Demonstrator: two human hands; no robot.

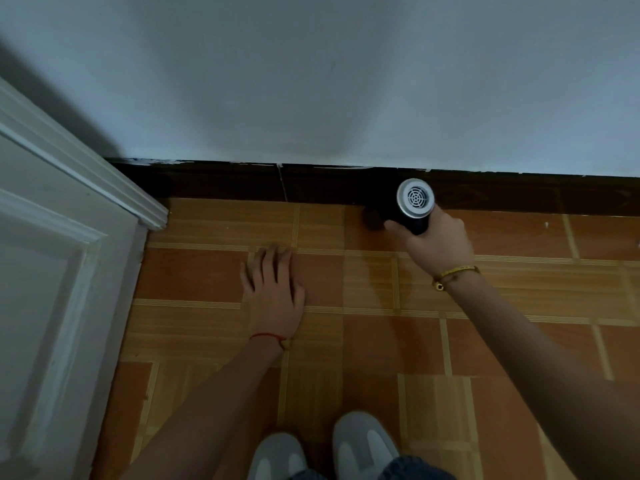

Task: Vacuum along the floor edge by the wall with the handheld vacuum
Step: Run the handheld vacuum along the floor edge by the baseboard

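Gripping the handheld vacuum (414, 206), right hand (434, 245) fingers wrapped around its black body; nozzle down at the floor (381, 341) edge against the dark baseboard (242, 183). Left hand (273, 289) flat, fingers spread, empty, on the floor.

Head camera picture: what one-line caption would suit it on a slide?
Right hand holds the handheld vacuum against the dark baseboard, left hand flat on the tiled floor.

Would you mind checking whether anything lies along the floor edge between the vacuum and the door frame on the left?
Nothing visible does. The right hand holds the handheld vacuum at the dark baseboard, and the tiled strip toward the door frame is bare. The left hand rests flat on the floor, back from the edge.
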